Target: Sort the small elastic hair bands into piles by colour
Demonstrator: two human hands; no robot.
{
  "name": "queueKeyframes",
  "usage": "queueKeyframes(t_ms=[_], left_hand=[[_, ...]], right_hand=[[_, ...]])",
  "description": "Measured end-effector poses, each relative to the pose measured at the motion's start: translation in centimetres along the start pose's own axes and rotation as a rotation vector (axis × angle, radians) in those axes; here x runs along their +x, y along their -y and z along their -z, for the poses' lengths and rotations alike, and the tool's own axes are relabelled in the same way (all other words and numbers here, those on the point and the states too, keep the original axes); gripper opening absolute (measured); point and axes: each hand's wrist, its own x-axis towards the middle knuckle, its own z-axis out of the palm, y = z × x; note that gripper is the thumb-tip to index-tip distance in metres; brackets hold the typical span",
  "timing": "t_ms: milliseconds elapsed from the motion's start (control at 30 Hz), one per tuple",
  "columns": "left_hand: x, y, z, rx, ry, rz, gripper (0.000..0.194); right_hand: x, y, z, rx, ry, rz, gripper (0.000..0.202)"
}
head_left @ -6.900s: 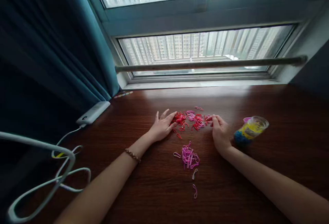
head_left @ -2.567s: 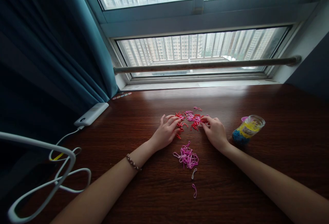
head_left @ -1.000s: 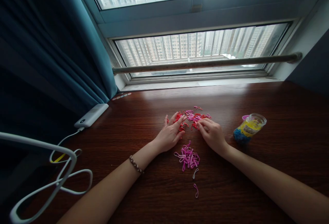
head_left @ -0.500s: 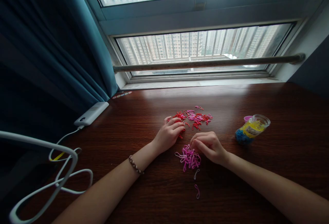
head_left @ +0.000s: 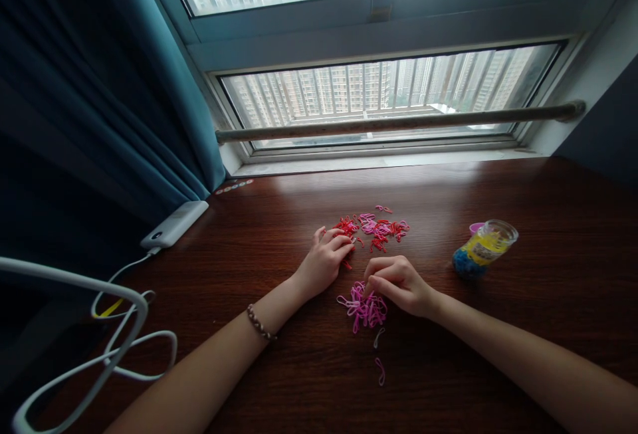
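1. Since a second ago, the right hand (head_left: 397,285) has moved from the red-and-pink rubber-band pile (head_left: 381,229) to the pink rubber-band pile (head_left: 367,316), nearer the person.
2. Its fingertips bunch together at that pile; I cannot tell whether they pinch a band.
3. Overlapping loops could snag, dragging neighbours along.
4. The left hand (head_left: 322,262) rests over red rubber bands (head_left: 347,224), its hold hidden; a careless slide could scatter them.

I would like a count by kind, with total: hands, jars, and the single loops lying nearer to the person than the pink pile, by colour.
Left hand and right hand: 2
Jar: 1
Whitish loop: 1
Pink loop: 1
Total: 5
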Motion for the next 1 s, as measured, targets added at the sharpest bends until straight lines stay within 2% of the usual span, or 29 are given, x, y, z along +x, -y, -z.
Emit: queueKeyframes(t_ms=[233, 467, 600, 700, 867, 1000], left_hand=[[0.0, 0.0, -0.1, 0.0, -0.031, 0.005, 0.036], [0.0, -0.2, 0.1, 0.006, -0.023, 0.043, 0.03], [0.1, -0.3, 0.1, 0.005, -0.006, 0.065, 0.033], [0.0, -0.2, -0.1, 0.008, -0.008, 0.062, 0.034], [-0.1, 0.1, -0.3, -0.005, -0.034, 0.025, 0.036], [-0.1, 0.0, -0.2, -0.13, -0.139, -0.048, 0.035]], right_hand=[[0.0, 0.0, 0.0, 0.122, 0.127, -0.002, 0.04], [0.0, -0.3, 0.0, 0.15, 0.084, -0.003, 0.038], [0.0, -0.1, 0.0, 0.091, 0.072, -0.011, 0.038], [0.0, -0.2, -0.1, 0.022, -0.029, -0.051, 0.041], [0.0, -1.1, -0.1, -0.071, -0.305, -0.163, 0.044], [0.2, -1.9, 0.6, -0.093, -0.543, -0.252, 0.042]])
